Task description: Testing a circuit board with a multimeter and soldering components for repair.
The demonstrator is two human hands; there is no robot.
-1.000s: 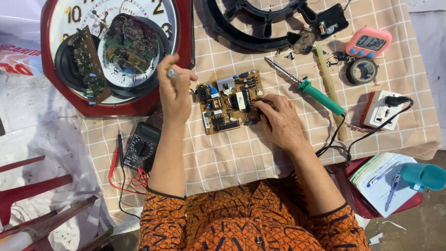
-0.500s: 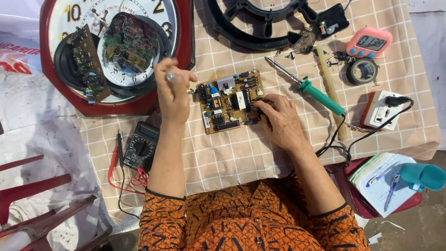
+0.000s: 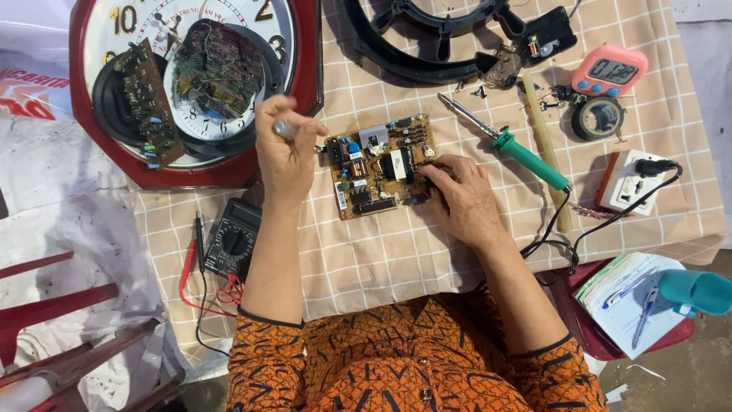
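Observation:
A brown circuit board (image 3: 379,165) with several components lies on the checked cloth (image 3: 396,259). My left hand (image 3: 284,152) is closed around a thin metal tool (image 3: 288,131) at the board's left edge. My right hand (image 3: 461,197) rests on the board's right edge, fingertips pressing it down. A green-handled soldering iron (image 3: 509,145) lies just right of the board, untouched.
A red wall clock (image 3: 191,84) holding circuit boards lies at the upper left. A black multimeter (image 3: 233,238) with red and black leads sits by my left forearm. A pink timer (image 3: 608,72), tape roll (image 3: 598,117), power socket (image 3: 630,181) and black frame (image 3: 427,46) lie to the right and back.
My left hand with the metal tool has shifted slightly up and left beside the board. My right hand has stayed on the board's right edge.

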